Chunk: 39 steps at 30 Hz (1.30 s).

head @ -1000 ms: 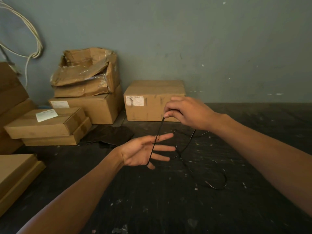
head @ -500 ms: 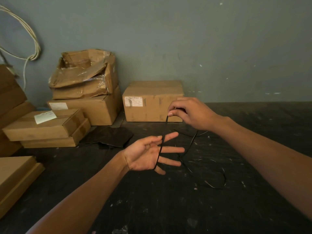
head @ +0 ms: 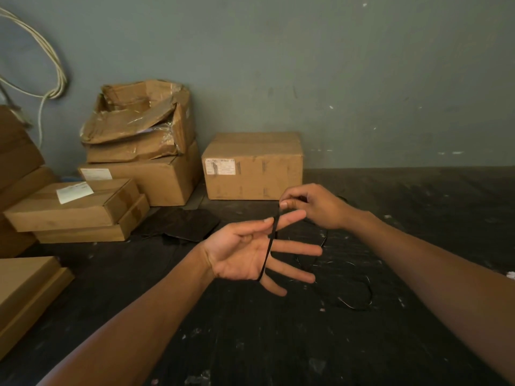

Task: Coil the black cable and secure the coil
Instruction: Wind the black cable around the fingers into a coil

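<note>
A thin black cable [head: 269, 247] runs across the palm of my left hand [head: 250, 253], which is held flat with the fingers spread, palm up. My right hand [head: 312, 204] pinches the cable between thumb and forefinger just above my left forefinger. From there the cable drops behind my left fingers. The rest of it lies in loose loops [head: 356, 296] on the dark floor to the right.
Brown cardboard boxes [head: 252, 165] stand against the grey-green wall, with a stack [head: 139, 151] further left and flat boxes [head: 75, 210] in front. A dark cloth [head: 184, 225] lies on the floor. White cords [head: 53, 68] hang on the wall at left.
My right hand has come down close to my left forefinger, shortening the stretch of cable between the hands. My left hand has risen slightly and stays spread.
</note>
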Motion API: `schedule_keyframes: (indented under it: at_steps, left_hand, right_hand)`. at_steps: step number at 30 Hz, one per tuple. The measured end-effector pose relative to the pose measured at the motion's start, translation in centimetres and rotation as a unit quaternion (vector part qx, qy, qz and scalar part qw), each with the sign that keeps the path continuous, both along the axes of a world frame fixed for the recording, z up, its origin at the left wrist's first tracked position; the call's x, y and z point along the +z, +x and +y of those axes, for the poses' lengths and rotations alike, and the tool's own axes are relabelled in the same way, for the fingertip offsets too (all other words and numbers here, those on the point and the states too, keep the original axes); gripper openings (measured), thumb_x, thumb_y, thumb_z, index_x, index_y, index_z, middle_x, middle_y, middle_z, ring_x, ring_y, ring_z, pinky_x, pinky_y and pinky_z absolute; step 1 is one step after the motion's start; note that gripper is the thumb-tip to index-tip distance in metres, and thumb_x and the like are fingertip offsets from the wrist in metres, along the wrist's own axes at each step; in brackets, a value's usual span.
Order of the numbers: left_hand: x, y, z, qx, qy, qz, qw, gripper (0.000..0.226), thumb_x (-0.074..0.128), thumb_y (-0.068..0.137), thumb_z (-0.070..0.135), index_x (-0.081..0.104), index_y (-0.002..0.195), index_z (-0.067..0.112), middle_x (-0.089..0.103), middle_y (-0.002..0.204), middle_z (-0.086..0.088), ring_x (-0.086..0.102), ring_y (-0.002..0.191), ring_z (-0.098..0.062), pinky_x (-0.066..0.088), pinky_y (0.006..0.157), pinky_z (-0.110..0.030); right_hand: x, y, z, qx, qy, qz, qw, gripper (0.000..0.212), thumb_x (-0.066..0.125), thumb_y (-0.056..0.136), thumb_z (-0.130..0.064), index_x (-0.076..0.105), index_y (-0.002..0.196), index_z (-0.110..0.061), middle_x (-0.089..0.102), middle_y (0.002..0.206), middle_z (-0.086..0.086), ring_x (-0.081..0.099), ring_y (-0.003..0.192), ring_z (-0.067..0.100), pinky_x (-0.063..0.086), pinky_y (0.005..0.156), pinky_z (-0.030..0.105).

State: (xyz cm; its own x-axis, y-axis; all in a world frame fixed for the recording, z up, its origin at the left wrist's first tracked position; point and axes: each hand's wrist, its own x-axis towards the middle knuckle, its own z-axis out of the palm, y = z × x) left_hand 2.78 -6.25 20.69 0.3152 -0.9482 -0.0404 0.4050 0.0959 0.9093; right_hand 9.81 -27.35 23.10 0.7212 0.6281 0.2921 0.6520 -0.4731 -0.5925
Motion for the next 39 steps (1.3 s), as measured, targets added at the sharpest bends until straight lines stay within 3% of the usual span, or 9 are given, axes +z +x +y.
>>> schedule_keyframes:
  at_steps: [7,10,12,16,18,21,29,36,39]
  left_hand:
    - [1.6,0.5,-0.8,0.017,-0.079,-0.02,0.997,0.047,0.028,0.103,0.043,0.031,0.15,0.044,0.031,0.159,-0.014,0.025,0.142,-0.05,0.009,0.107,-0.075]
    - [2.0,1.2,-0.7,0.073,-0.112,-0.008,0.991,0.047,0.024,0.102,0.044,0.035,0.148,0.045,0.031,0.159,-0.013,0.023,0.143,-0.051,0.013,0.104,-0.076]
    - [2.4,1.7,-0.5,0.101,-0.132,0.003,0.986,0.047,0.024,0.102,0.045,0.036,0.147,0.045,0.026,0.161,-0.013,0.019,0.143,-0.053,0.015,0.102,-0.077]
    - [3.4,3.1,0.3,0.168,-0.137,0.002,0.976,0.045,0.021,0.104,0.048,0.037,0.146,0.048,0.021,0.164,-0.013,0.019,0.144,-0.053,0.018,0.101,-0.08]
    - [3.6,3.8,1.1,0.201,-0.126,-0.002,0.971,0.045,0.02,0.104,0.048,0.035,0.146,0.049,0.025,0.162,-0.013,0.023,0.143,-0.052,0.017,0.1,-0.082]
    - [3.2,4.6,2.4,0.25,-0.103,-0.004,0.963,0.044,0.023,0.104,0.048,0.033,0.147,0.051,0.033,0.159,-0.012,0.031,0.141,-0.05,0.011,0.101,-0.084]
    - [0.5,5.1,4.0,0.302,-0.002,-0.011,0.953,0.045,0.036,0.099,0.046,0.043,0.144,0.047,0.045,0.153,-0.01,0.042,0.137,-0.044,0.006,0.106,-0.081]
    - [-0.8,4.5,3.8,0.283,0.093,-0.05,0.953,0.047,0.037,0.099,0.046,0.042,0.145,0.044,0.051,0.149,-0.007,0.041,0.139,-0.04,0.006,0.105,-0.08]
    - [-1.0,4.2,3.3,0.271,0.122,-0.042,0.954,0.049,0.038,0.098,0.046,0.046,0.145,0.036,0.055,0.146,-0.003,0.045,0.136,-0.037,0.004,0.107,-0.079]
  right_hand:
    - [-6.0,-2.2,1.2,0.027,0.036,0.054,0.998,0.019,0.051,0.1,-0.011,0.065,0.106,0.001,0.069,0.103,0.017,0.067,0.092,0.019,0.056,0.082,0.034]
    - [-7.5,-3.6,2.4,0.017,0.076,0.068,0.995,0.017,0.052,0.1,-0.014,0.069,0.096,-0.016,0.073,0.094,-0.001,0.067,0.089,0.013,0.056,0.081,0.035]
    - [-8.3,-4.2,3.1,0.015,0.047,0.069,0.996,0.016,0.053,0.1,-0.018,0.068,0.094,-0.017,0.069,0.086,0.005,0.064,0.08,0.018,0.055,0.076,0.042]
    - [-8.8,-5.5,4.1,0.042,-0.015,0.069,0.997,0.018,0.047,0.102,-0.033,0.063,0.097,-0.026,0.057,0.067,-0.013,0.052,0.058,0.002,0.044,0.059,0.025]
    - [-8.3,-6.2,4.3,0.053,-0.028,0.053,0.997,0.019,0.045,0.102,-0.035,0.062,0.096,-0.026,0.059,0.07,-0.018,0.055,0.061,0.003,0.046,0.06,0.028]
    - [-7.1,-6.7,4.3,0.059,-0.051,0.024,0.997,0.022,0.045,0.101,-0.037,0.059,0.091,-0.024,0.062,0.074,-0.003,0.058,0.065,0.011,0.051,0.064,0.04]
    - [-3.6,-6.6,4.1,0.052,-0.035,-0.064,0.996,0.019,0.053,0.098,-0.029,0.056,0.079,-0.029,0.052,0.059,-0.011,0.053,0.054,0.008,0.036,0.05,0.017]
    - [0.5,-4.6,2.8,0.02,-0.06,-0.084,0.994,0.009,0.058,0.095,-0.036,0.064,0.091,-0.029,0.061,0.068,-0.01,0.054,0.056,0.0,0.037,0.049,0.015]
    - [2.3,-3.8,2.4,0.018,-0.106,-0.108,0.988,0.005,0.058,0.094,-0.034,0.061,0.091,-0.033,0.069,0.089,-0.012,0.058,0.068,-0.008,0.047,0.061,0.016]
